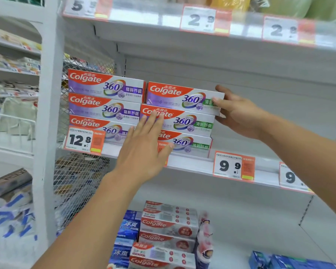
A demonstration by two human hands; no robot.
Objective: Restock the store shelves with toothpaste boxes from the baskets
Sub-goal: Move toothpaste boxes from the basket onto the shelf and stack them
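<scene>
- Right now the top box [184, 98] of the right-hand stack lies on its long side, long axis running left to right along the middle shelf [190, 164], printed face toward the aisle.
- Its right end juts out past the two green-labelled boxes [184, 133] under it, so it sits a little askew to the right of them.
- That jutting end is where the right hand [239, 111] is: thumb across the front face, fingers curled round behind the end, grasping the box.
- So the right hand is the nearer one to this box; any push to square it would, I judge, go leftward along the box's own length.
- The left hand [144, 146] is flat and released, fingers straight, fingertips on the front of the middle box, palm covering part of the bottom one.
- Each box is white and purple with a red band, a "360" swirl and a green patch at the right.
- Just left stands a stack of three purple-labelled boxes [105, 105], touching or nearly so.
- Price tags [234, 166] clip along the shelf edge; more toothpaste boxes [167, 232] sit on the shelf below.
- No basket is in view.
</scene>
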